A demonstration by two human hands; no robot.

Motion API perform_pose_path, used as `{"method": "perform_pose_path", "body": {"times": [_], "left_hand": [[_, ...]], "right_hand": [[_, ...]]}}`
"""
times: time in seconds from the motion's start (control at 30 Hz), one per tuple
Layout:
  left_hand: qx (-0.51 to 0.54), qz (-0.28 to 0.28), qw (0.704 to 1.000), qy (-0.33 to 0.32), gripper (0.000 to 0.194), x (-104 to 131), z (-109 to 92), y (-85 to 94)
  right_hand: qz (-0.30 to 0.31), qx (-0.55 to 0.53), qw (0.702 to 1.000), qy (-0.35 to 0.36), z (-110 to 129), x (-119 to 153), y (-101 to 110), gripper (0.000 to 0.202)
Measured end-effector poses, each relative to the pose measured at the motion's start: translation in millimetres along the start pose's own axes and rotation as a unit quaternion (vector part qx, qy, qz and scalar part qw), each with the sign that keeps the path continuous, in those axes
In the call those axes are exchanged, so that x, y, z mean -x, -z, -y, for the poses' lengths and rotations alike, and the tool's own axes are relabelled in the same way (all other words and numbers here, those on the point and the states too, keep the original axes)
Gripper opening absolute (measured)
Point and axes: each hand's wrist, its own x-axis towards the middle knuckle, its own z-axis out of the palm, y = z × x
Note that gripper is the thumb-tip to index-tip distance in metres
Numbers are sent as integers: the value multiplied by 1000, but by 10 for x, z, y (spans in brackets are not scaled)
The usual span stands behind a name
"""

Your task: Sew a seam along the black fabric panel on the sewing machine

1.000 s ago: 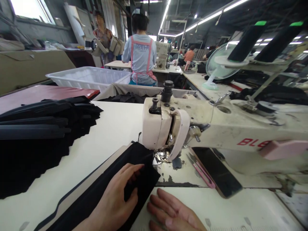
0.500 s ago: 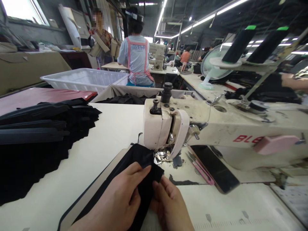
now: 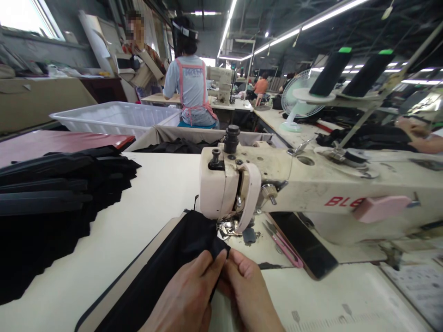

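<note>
Black fabric strip pinched by left hand and right hand before the sewing machine

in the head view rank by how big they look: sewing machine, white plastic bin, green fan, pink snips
1. sewing machine, nearest, so it looms
2. white plastic bin
3. green fan, farther off
4. pink snips

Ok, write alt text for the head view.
Two bare hands, left hand and right hand, pinch the end of a black fabric strip just before the presser foot of a cream sewing machine. A black fabric pile lies to the left; pink snips lie beside the needle.
</note>
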Motion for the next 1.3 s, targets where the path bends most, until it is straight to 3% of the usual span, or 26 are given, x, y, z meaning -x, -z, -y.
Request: {"method": "perform_pose_path", "body": {"times": [0.23,0.43,0.63,0.87,1.0,1.17,1.2,1.3], "left_hand": [[36,30,999,13,104,28,87,29],[99,27,993,62,87,10,163,104],[158,74,981,85,77,-38,108,82],[230,94,965,89,78,-52,108,97],[300,90,938,148,73,10,105,130],[458,132,841,256,50,-52,247,104],[464,136,833,267,44,-107,292,95],[387,156,870,263,39,-319,425,80]], "right_hand": [[21,-10,999,-28,58,0,12,28],[27,-12,999,-29,33,-11,54,33],[4,-7,1000,-30,69,-18,-33,42],[26,8,1000,-12,67,-5,-6,27],[40,28,999,12,40,1,10,14],[58,81,994,37,21,-26,21,26],[56,90,994,40,23,-34,24,28],[43,111,991,53,39,-59,34,28]]}}
